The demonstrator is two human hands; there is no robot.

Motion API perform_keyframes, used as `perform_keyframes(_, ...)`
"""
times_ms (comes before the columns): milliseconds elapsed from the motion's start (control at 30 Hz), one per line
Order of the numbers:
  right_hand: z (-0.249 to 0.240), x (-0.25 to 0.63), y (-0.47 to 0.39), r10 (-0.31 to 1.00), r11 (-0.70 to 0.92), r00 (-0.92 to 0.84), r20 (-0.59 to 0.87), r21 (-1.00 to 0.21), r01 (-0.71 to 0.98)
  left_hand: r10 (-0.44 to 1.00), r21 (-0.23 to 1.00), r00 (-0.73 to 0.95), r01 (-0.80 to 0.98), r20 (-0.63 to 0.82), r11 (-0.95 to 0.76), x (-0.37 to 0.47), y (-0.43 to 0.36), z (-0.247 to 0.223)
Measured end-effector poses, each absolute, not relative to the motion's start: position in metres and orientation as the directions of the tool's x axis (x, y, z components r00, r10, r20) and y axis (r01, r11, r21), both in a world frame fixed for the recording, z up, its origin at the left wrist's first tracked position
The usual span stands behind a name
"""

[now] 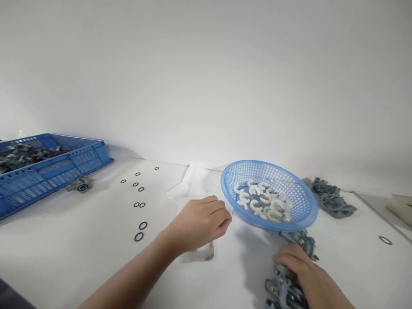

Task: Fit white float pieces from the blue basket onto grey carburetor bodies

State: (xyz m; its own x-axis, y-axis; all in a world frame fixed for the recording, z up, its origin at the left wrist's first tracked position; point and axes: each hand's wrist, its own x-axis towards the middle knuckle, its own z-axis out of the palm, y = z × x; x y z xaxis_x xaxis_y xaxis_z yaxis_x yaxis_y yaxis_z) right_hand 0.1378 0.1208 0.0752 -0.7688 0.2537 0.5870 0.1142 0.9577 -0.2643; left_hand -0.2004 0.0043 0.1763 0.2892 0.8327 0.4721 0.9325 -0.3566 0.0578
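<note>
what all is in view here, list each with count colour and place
crate: one, blue, far left
basket: one, light blue, right of centre
c-shaped pieces: many overlapping, whitish, in basket
metal parts: many, grey, in and beside crate, around basket, bottom right
rings: ten, black, nine left, one far right
film: one, whitish, back centre
flat object: one, pale, centre, partly hidden
table: one, white, below
left hand: one, bare, centre
right hand: one, bare, on metal parts

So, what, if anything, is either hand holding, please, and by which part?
Right hand: apparently a grey metal part, by its far end. Left hand: I cannot tell.
</note>
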Motion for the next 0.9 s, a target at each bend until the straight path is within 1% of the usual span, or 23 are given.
perform_keyframes(100, 0.090, 0.133, 0.114, 0.129, 0.991, -0.736, 0.664, -0.054, 0.125, 0.730, 0.116, 0.280, 0.890, 0.623, -0.441, -0.186, 0.004, 0.173)
perform_keyframes(133, 0.095, 0.132, 0.114, 0.087, 0.993, -0.724, 0.684, -0.004, 0.115, 0.697, 0.146, 0.260, 0.873, 0.668, -0.465, -0.179, 0.004, 0.171)
perform_keyframes(167, 0.100, 0.133, 0.114, 0.071, 0.994, -0.711, 0.699, 0.012, 0.111, 0.666, 0.179, 0.230, 0.855, 0.710, -0.486, -0.172, 0.004, 0.169)
perform_keyframes(200, 0.105, 0.134, 0.114, 0.083, 0.993, -0.692, 0.717, -0.003, 0.116, 0.637, 0.215, 0.193, 0.836, 0.746, -0.505, -0.163, 0.003, 0.168)
perform_keyframes(267, 0.115, 0.137, 0.113, 0.138, 0.990, -0.637, 0.758, -0.085, 0.113, 0.593, 0.284, 0.120, 0.792, 0.796, -0.541, -0.143, 0.002, 0.165)
perform_keyframes(333, 0.123, 0.141, 0.109, 0.215, 0.974, -0.594, 0.775, -0.213, 0.074, 0.580, 0.344, 0.071, 0.745, 0.811, -0.572, -0.121, 0.002, 0.166)
perform_keyframes(400, 0.126, 0.144, 0.103, 0.284, 0.936, -0.570, 0.771, -0.353, -0.011, 0.596, 0.398, 0.052, 0.699, 0.801, -0.595, -0.099, 0.002, 0.168)
perform_keyframes(500, 0.122, 0.149, 0.096, 0.405, 0.824, -0.570, 0.715, -0.556, -0.111, 0.638, 0.467, 0.050, 0.638, 0.768, -0.612, -0.071, 0.003, 0.171)
perform_keyframes(600, 0.117, 0.153, 0.094, 0.564, 0.667, -0.588, 0.580, -0.740, -0.090, 0.674, 0.526, 0.040, 0.592, 0.737, -0.611, -0.051, 0.006, 0.169)
perform_keyframes(700, 0.120, 0.154, 0.098, 0.651, 0.563, -0.583, 0.487, -0.825, -0.060, 0.701, 0.574, 0.010, 0.565, 0.713, -0.593, -0.044, 0.008, 0.164)
perform_keyframes(900, 0.122, 0.153, 0.103, 0.695, 0.468, -0.588, 0.413, -0.881, -0.066, 0.739, 0.608, 0.009, 0.562, 0.673, -0.561, -0.045, 0.010, 0.158)
